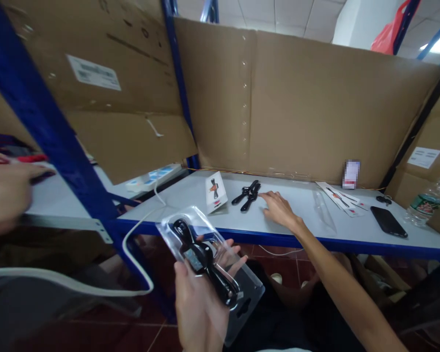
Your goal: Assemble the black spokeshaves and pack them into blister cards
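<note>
In my left hand (pixel 201 303) lies a clear plastic blister pack (pixel 251 283), tilted, with a black tool (pixel 205 259) inside that is narrow in the middle and has a small greyish patch. The fingers wrap behind the pack. My right hand (pixel 280 209) stretches over the shelf with its index finger extended and nothing visible in it. Its fingertip is close beside two similar black tools (pixel 250 195); whether it touches them I cannot tell. Left of these tools a folded printed card (pixel 216 191) leans on the shelf.
More printed cards (pixel 339 198), an empty clear plastic shell (pixel 323 212), a black phone (pixel 388 221) and a bottle (pixel 427 200) lie or stand to the right. A white cable (pixel 132 234) hangs over the left shelf edge. At far left appears another person's blurred hand (pixel 11 195).
</note>
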Motion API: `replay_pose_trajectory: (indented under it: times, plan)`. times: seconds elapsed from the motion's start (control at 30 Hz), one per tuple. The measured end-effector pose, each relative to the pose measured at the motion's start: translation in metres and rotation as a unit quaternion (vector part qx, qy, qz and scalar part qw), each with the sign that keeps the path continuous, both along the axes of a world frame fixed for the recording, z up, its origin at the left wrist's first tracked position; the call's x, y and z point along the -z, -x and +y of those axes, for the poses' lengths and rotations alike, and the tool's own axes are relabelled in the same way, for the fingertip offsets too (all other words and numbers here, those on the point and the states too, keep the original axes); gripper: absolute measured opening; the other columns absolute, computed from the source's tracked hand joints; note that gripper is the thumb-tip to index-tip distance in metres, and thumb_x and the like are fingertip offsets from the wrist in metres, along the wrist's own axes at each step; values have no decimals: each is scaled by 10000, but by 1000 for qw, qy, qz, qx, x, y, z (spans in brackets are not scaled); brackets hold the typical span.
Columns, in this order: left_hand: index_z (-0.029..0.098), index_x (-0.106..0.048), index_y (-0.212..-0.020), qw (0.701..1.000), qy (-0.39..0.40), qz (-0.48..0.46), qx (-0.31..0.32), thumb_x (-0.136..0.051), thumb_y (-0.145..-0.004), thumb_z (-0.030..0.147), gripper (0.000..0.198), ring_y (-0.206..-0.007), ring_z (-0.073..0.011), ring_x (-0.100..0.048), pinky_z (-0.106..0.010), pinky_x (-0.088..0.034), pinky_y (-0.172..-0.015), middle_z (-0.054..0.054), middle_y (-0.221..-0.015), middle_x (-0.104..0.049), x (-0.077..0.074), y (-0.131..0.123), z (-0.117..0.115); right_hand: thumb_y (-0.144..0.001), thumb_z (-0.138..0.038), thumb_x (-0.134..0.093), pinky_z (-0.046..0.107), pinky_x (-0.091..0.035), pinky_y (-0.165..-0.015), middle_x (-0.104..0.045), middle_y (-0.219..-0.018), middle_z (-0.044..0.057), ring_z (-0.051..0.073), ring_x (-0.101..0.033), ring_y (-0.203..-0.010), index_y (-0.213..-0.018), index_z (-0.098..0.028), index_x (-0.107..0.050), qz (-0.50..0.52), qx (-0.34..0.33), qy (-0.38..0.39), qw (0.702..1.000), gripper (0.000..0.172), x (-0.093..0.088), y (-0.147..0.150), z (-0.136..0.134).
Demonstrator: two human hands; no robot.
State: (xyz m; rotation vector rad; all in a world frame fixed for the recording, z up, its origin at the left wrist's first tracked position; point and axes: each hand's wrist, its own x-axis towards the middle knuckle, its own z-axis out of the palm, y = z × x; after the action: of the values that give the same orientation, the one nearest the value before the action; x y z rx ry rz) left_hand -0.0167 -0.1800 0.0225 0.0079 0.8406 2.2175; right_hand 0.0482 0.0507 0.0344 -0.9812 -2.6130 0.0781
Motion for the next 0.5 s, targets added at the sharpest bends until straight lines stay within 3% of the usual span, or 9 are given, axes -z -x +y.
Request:
replay_pose_trajectory:
  times: [0.13, 0.3, 0.4, 0.5]
  plan:
    - [233, -568, -1395, 1000, -11, 14, -19, -354, -1018, 481, 499, -943, -271, -734, -490, -592, -892, -127, -1073, -741, 1, 7, 0, -785, -153, -592, 445, -374, -1122, -373, -1616, 116, 329, -389, -1446, -1540, -248, -443, -89, -99, 38, 990, 775, -3, 42, 50]
    - [223, -573, -1381, 1000, -19, 11, -21, -400, -1001, 511, 508, -959, -281, -731, -494, -592, -891, -136, -1096, -739, 6, 12, 1, -689, -177, -677, 558, -217, -1199, -311, -1654, 13, 362, -216, -1527, -1463, -376, -535, -165, -123, 95, 974, 812, -11, 85, 83]
    - [233, -572, -1385, 999, -29, 1, -21, -406, -1002, 507, 499, -975, -275, -729, -488, -586, -905, -127, -1109, -739, 7, 14, 1, -697, -209, -704, 483, -274, -1182, -473, -1565, 7, 337, -360, -1466, -1386, -371, -621, -180, -115, 117, 970, 712, -18, 96, 89]
    - [248, -574, -1391, 999, -31, -1, -21, -401, -1011, 481, 479, -962, -270, -731, -490, -583, -910, -120, -1099, -743, 6, 15, 2, -756, -396, -734, 367, -414, -1066, -641, -1394, 20, 293, -558, -1292, -1340, -340, -660, -193, -94, 127, 968, 591, -26, 98, 87]
